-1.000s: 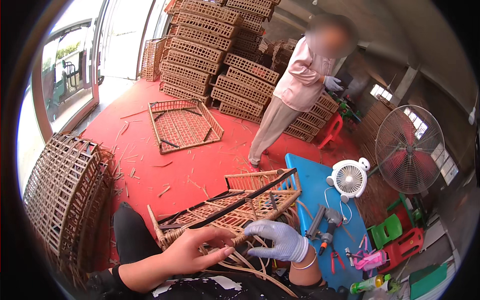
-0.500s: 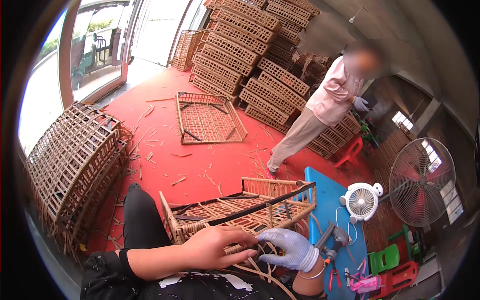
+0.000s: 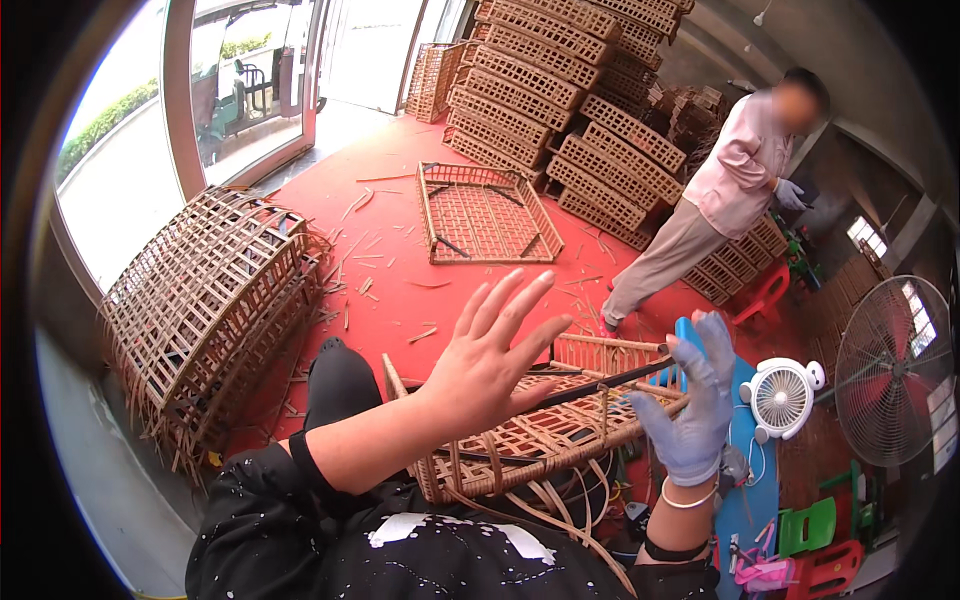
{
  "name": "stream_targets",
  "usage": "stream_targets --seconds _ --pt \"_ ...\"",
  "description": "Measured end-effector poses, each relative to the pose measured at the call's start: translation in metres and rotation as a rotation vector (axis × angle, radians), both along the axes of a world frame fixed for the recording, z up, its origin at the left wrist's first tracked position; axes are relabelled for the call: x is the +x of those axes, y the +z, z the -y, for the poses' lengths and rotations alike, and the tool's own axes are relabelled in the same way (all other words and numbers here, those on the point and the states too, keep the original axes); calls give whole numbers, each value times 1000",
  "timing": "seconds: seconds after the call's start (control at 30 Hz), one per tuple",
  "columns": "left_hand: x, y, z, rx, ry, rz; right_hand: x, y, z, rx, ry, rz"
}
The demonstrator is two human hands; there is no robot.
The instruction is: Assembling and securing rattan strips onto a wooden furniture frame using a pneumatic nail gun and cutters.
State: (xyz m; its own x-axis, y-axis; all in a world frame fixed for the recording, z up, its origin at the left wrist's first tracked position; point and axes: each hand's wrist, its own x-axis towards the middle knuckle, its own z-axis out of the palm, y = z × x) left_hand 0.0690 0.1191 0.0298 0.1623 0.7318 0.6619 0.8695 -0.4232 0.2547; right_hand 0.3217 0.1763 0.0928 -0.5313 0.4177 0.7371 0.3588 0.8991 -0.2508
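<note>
Left hand [image 3: 490, 360], bare, at frame centre: raised, fingers spread, holding nothing. Right hand [image 3: 690, 410], in a pale glove, at centre right: likewise raised and spread, nothing gripped. Wicker crate [image 3: 530, 440] lies below and between both hands, lower centre, with a dark rod [image 3: 610, 380] across its top. Flat wicker panel [image 3: 485, 212] on the red floor [image 3: 400, 290], upper centre. Stacked crates [image 3: 560, 80] along the top. Another person [image 3: 720, 200] stands upper right. White fan [image 3: 782, 397] at right.
</note>
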Motion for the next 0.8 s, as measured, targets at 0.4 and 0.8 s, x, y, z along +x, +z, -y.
stream_targets --seconds 0.4,0.8 --pt "-25 2 -65 87 208 -263 -63 -28 -64 433 -220 279" --pt "-78 16 -123 56 523 -292 -78 -19 -143 236 -714 345"
